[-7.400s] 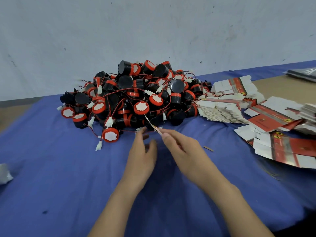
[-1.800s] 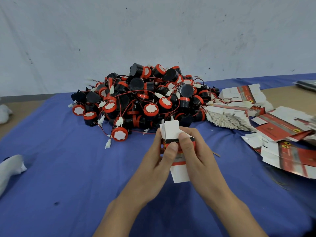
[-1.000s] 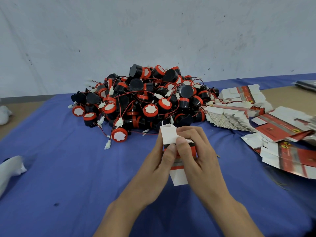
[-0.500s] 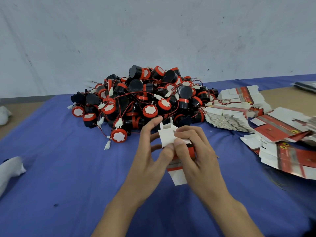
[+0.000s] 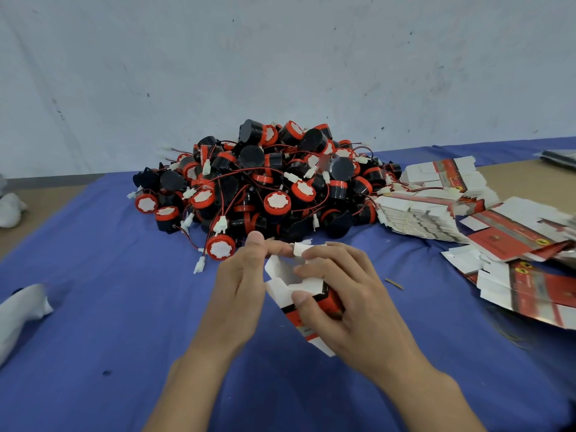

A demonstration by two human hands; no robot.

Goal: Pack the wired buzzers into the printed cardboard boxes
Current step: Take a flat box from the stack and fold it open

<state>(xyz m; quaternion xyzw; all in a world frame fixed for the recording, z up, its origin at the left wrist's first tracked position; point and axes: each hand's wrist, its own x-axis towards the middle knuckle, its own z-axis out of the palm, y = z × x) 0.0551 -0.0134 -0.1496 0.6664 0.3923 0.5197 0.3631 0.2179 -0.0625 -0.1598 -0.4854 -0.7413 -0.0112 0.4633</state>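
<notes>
Left hand [image 5: 240, 285]: fingers nearly straight, released; tips touch the small top flap and left wall of the box, thumb raised clear of it.
Right hand [image 5: 352, 307]: grasping the printed cardboard box [image 5: 307, 286]; thumb pressed on the near face, fingers curled over the far side and top flap.

Item 1. Printed cardboard box, one, between the two hands, tilted, above the blue cloth [image 5: 93, 322]. White card with a red and black band; top end open, flaps up; a white flap sticks out below the right palm (contents cannot be made out).

Item 2. Wired buzzers [image 5: 265, 188], a heaped pile just beyond both hands. Black bodies, red rims, white faces, red and black leads with white connectors. One buzzer [image 5: 220, 247] lies at the pile's near edge, just beside the left thumb.

Item 3. Flat boxes [image 5: 420, 213], unfolded, a stack beyond and to the right of the right hand, touching the pile; looser flat sheets [image 5: 530, 285] well to the right.

Item 4. White crumpled object [image 5: 21, 307], well left of the left hand.
</notes>
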